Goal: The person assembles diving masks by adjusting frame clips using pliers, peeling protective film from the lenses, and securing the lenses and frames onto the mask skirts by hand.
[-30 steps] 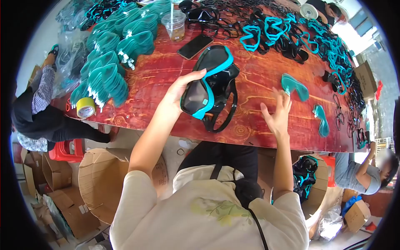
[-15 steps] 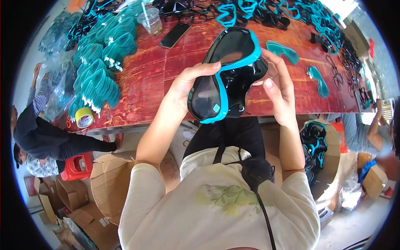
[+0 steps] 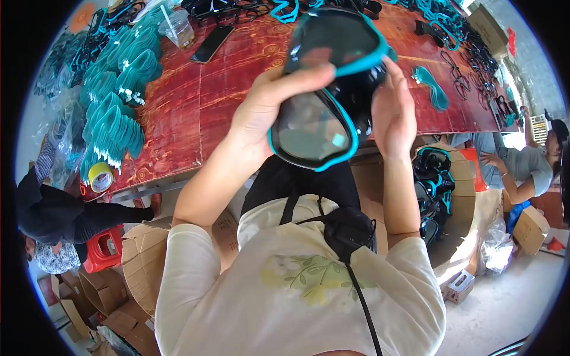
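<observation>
A black diving mask point(image 3: 314, 124) with a bright teal frame and clear lenses is held tilted above the table's near edge. My left hand point(image 3: 258, 107) grips its left side, thumb laid across the front between the lenses and fingers hidden behind. My right hand point(image 3: 395, 115) is at the mask's right side, fingertips against the rim and black skirt. Part of that contact is out of sight. To the right, a teal translucent strap point(image 3: 431, 89) lies on the red table point(image 3: 190, 113).
Bundled teal straps point(image 3: 113, 133), yellow tape point(image 3: 100, 177), a phone point(image 3: 212, 44) and a plastic cup point(image 3: 176, 28) are on the table. More masks point(image 3: 436, 184) fill a cardboard box point(image 3: 463, 219) at right. People sit at left point(image 3: 56, 210) and right point(image 3: 522, 163).
The mask has turned, its lenses facing me more squarely, and is nearer the camera. My right fingers have straightened along its edge. The whole view has shifted slightly.
</observation>
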A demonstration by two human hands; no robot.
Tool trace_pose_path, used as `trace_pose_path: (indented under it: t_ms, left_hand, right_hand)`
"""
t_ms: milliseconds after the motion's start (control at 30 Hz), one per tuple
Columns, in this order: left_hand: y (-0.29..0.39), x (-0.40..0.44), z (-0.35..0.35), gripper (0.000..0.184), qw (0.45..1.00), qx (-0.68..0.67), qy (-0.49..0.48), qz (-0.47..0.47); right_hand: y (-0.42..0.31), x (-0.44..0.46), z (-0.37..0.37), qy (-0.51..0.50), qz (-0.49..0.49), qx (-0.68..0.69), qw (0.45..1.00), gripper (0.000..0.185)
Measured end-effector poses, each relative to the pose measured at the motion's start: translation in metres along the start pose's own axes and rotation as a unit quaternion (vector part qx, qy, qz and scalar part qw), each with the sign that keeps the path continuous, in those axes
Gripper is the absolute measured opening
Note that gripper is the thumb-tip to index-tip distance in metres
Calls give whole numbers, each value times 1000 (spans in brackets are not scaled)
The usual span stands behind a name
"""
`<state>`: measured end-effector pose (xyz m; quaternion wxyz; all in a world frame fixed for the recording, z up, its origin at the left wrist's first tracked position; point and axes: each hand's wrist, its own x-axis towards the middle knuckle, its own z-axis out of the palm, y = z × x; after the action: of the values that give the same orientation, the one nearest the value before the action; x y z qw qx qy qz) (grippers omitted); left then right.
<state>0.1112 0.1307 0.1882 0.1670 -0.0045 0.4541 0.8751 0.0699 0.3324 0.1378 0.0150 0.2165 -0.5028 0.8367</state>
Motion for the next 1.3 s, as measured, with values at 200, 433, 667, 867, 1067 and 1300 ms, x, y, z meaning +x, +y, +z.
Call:
trace_pose_path:
  t_ms: [200,433,667,867,1067,1300]
  left_hand:
    - [-12,7,-62,35,940,-280,52,186]
    - [-50,33,-103,30,890,-248,270,272]
    - [-62,58,-92,31,818,-229,345,399]
    - [-60,61,-61,34,807,-161,337,457]
    - [-62,65,-54,58,786,-119,338,503]
    - [-64,70,-51,68,759,-76,360,537]
  right_hand:
    - [72,17,-66,-141,-54,-465,872,66]
    - [130,41,-74,-136,-72,-701,697,72]
    - [109,56,-50,63,-76,-150,984,33]
    - [43,65,47,167,-54,347,921,63]
    - [56,69,62,212,-80,374,899,63]
    - [62,68,63,231,-81,380,892,64]
